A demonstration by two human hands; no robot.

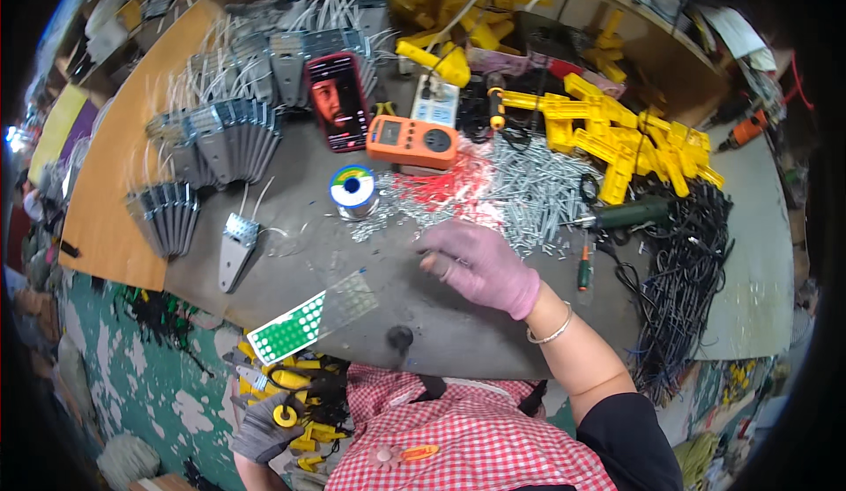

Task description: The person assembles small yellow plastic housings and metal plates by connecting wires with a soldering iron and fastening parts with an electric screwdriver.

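Plastic, by its look, makes up the yellow part (278, 417) down beside the table's near edge (529, 363), so I'd judge it light, stiff and a bit slick to a glove, hardly fragile; the body behind its round end looks the best hold. The left hand (264, 431) has its fingers curled about it, that ring-like end showing at the fingers, just over a heap of yellow pieces (326, 434). Well apart, the right hand (485, 271) hangs over the table near the screws (538, 200), fingers half bent; whether they pinch anything small, I can't tell.
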